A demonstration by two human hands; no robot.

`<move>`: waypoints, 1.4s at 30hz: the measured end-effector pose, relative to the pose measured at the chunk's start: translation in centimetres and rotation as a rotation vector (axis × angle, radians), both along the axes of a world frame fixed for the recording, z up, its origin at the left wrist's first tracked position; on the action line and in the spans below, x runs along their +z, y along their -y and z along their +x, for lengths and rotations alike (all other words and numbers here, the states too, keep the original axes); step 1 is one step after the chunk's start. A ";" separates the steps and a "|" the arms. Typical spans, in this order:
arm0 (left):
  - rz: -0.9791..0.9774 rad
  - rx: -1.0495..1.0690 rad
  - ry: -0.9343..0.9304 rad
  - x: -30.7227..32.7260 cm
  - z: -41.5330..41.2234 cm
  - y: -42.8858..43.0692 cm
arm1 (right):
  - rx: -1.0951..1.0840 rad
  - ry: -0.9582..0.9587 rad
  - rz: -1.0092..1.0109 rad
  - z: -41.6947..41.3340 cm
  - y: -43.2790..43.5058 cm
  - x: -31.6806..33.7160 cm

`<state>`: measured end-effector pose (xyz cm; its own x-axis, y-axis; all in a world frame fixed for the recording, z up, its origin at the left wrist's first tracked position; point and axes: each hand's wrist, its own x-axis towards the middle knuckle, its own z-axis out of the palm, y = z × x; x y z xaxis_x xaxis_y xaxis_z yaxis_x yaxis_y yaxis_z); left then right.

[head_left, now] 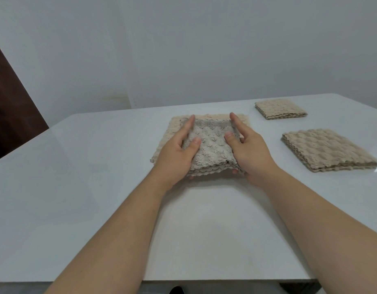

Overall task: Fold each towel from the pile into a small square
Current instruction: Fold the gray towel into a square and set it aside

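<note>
Between left hand and right hand lies the gripped towel.

txt: none legible | labels/brands/nos./signs: none legible | grey-beige textured folded towel: no tag or print readable | view: wide-angle, soft; fine print, if any, prob. too small to tell

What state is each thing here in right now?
Greyish textured towel: folded, gripped at both sides.
Left hand: holds its left side.
Right hand: holds its right side.
Pale beige towel underneath: lying flat.
Far beige towel: folded square, untouched.
Near beige towel: folded square, untouched.
</note>
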<state>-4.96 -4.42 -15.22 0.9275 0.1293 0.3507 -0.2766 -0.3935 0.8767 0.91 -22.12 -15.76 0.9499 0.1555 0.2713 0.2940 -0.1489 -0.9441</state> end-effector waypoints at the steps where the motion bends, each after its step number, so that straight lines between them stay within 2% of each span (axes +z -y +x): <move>1: -0.032 -0.005 -0.008 0.0 0.0 -0.1 | -0.003 0.020 0.000 0.1 0.0 0.0; 7: -0.275 0.041 -0.135 0.4 0.0 -0.4 | 0.012 0.034 -0.019 -0.5 -0.1 0.5; 14: -0.239 0.062 -0.170 0.4 0.3 -0.8 | 0.006 -0.008 -0.035 -0.3 0.1 0.9; 18: -0.039 0.092 -0.158 0.3 -0.3 -0.9 | 0.020 -0.017 -0.065 0.0 0.7 0.8; 20: -0.026 0.113 -0.148 0.3 -0.6 -0.9 | 0.017 -0.070 -0.040 0.0 0.7 0.7; 24: -0.195 0.131 -0.073 0.4 -0.5 -0.6 | 0.026 -0.061 0.029 -0.4 0.2 0.8; 27: -0.390 0.178 -0.128 0.8 -0.2 -0.7 | 0.037 -0.074 -0.026 -0.7 0.4 0.9; 29: -0.441 0.175 -0.169 0.9 0.0 -1.0 | 0.033 -0.075 -0.033 -0.7 0.5 1.0; 34: -0.349 0.245 -0.131 0.6 0.2 -1.2 | 0.004 -0.047 -0.039 -0.6 0.3 1.1; 37: -0.269 0.303 -0.070 0.5 0.3 -1.2 | 0.047 -0.108 0.054 -0.8 0.2 1.2; 42: -0.237 0.314 -0.011 0.3 0.3 -1.5 | 0.052 -0.085 0.090 -1.0 0.2 1.5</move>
<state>-4.67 -2.93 -14.93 0.8336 0.4834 0.2673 -0.1651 -0.2437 0.9557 -0.08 -22.36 -14.26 0.9614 0.1838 0.2048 0.2171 -0.0489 -0.9749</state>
